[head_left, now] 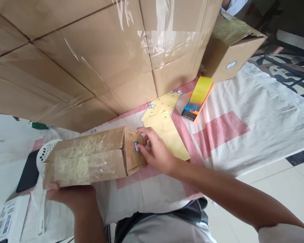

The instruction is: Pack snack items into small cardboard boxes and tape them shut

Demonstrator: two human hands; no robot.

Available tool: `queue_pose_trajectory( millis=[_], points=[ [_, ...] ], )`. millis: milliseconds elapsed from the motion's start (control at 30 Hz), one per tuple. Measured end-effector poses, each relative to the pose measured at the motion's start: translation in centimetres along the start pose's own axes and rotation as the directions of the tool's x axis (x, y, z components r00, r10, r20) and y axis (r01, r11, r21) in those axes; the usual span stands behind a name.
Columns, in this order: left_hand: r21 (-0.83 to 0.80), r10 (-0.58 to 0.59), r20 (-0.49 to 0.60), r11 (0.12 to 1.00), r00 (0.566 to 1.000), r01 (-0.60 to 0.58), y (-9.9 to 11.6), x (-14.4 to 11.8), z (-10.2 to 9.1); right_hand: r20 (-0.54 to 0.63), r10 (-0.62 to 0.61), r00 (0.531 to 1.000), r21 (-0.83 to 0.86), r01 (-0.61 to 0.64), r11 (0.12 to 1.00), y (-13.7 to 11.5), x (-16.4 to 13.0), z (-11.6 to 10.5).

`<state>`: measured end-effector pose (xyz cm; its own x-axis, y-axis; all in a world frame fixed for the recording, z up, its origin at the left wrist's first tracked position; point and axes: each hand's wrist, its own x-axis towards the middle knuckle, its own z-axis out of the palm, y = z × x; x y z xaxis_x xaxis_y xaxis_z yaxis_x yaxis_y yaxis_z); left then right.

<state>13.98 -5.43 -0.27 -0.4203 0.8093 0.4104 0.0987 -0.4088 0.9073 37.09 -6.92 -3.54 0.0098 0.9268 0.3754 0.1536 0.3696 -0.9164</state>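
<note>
A taped cardboard box (pixel 88 158) lies on its side, slightly lifted and tilted, in front of me. My left hand (pixel 72 199) grips its far left end from below, most of the fingers hidden under it. At the box's right end is a small blue-edged label (pixel 136 146). My right hand (pixel 157 150) has its thumb tip on this label and its index finger against the upper part of that end face; the other fingers are curled but apart. Beside the right hand lies a yellow sheet of paper (pixel 171 135), partly over a patterned, pale yellow shape (pixel 164 103).
Taped cartons (pixel 96 60) are stacked behind the box. A tape dispenser (pixel 199 98) with yellow tape lies on the pink-and-white cloth (pixel 228 135). Another labelled carton (pixel 230 50) stands at the back right. A white perforated object (pixel 47 152) and a black item (pixel 27 172) are at left.
</note>
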Motion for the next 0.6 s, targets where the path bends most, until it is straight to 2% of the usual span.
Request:
queue_pose_trajectory(
  millis=[67,100,200,300,433,533,600],
  points=[
    [0.008,0.007,0.008,1.0,1.0,-0.007,0.1,0.0,0.2,-0.056,0.035,0.998,-0.015,-0.036,0.999,-0.5,-0.4,-0.1],
    [0.009,0.012,0.006,1.0,1.0,-0.013,0.1,0.0,0.3,-0.047,0.039,0.998,0.001,-0.039,0.999,-0.9,-0.7,-0.2],
    [-0.012,0.019,0.003,1.0,1.0,-0.019,0.3,-0.1,0.8,0.127,0.046,0.991,0.087,-0.057,0.995,-2.0,-1.8,-0.6],
    [-0.007,-0.031,-0.008,0.999,0.999,0.031,0.3,-0.2,0.7,0.279,0.096,0.955,0.112,-0.132,0.985,-2.6,-3.0,-1.0],
    [-0.005,-0.093,-0.08,0.996,0.992,0.093,0.0,-0.2,0.0,0.29,0.206,0.934,0.108,-0.246,0.963,-2.6,-3.8,-1.2],
    [0.011,-0.076,-0.062,0.997,0.995,0.076,-0.3,-0.2,-0.4,0.323,0.197,0.926,0.106,-0.242,0.964,-2.5,-3.6,-1.5],
    [0.062,-0.065,-0.049,0.996,0.997,0.068,-0.4,-0.1,-0.5,0.375,0.212,0.902,0.055,-0.25,0.967,-2.6,-3.2,-2.0]
  ],
)
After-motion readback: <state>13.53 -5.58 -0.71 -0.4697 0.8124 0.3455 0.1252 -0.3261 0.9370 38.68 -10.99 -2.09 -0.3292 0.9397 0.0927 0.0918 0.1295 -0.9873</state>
